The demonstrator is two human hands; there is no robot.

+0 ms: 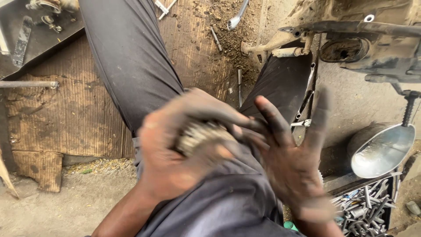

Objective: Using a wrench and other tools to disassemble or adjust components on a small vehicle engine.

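My left hand [175, 149] is closed around a round, toothed metal part [199, 136], pale and greasy, held over my lap. My right hand [294, 162] is beside it with fingers spread, palm toward the part, its fingertips touching or nearly touching the part's right side. Both hands are grimy and motion-blurred. Most of the metal part is hidden by my left fingers. My legs in dark grey trousers [131, 57] stretch away below the hands.
Worn cardboard [66, 109] covers the ground on the left. A spanner [237, 17] lies in dirt ahead. A dirty machine frame [364, 35] stands at upper right. A shiny metal bowl [381, 151] and a tray of several bolts [364, 210] sit at right.
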